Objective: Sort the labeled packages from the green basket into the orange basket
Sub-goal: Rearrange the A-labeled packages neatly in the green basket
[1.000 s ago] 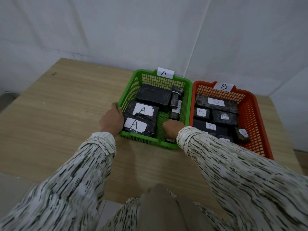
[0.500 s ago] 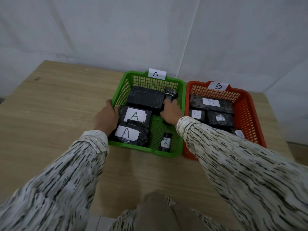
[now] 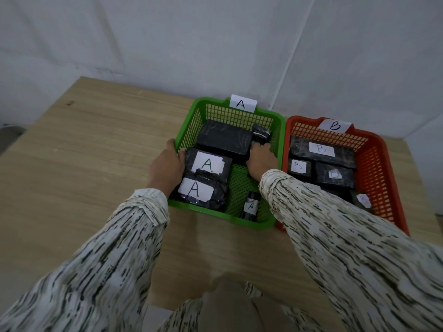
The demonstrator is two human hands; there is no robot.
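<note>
In the green basket (image 3: 189,130), at its far right corner, a small black package (image 3: 261,134) lies lengthwise front-to-back. My right hand (image 3: 261,159) curls onto its near end; my left hand (image 3: 166,166) grips the basket's left wall.

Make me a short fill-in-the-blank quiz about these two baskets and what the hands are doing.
1. The tag on the green basket shows the letter ____.
2. The left hand grips the rim of the ____ basket.
3. Packages in the orange basket are labeled ____.
4. The right hand reaches inside the ____ basket.

Missing words: A; green; B; green
</note>
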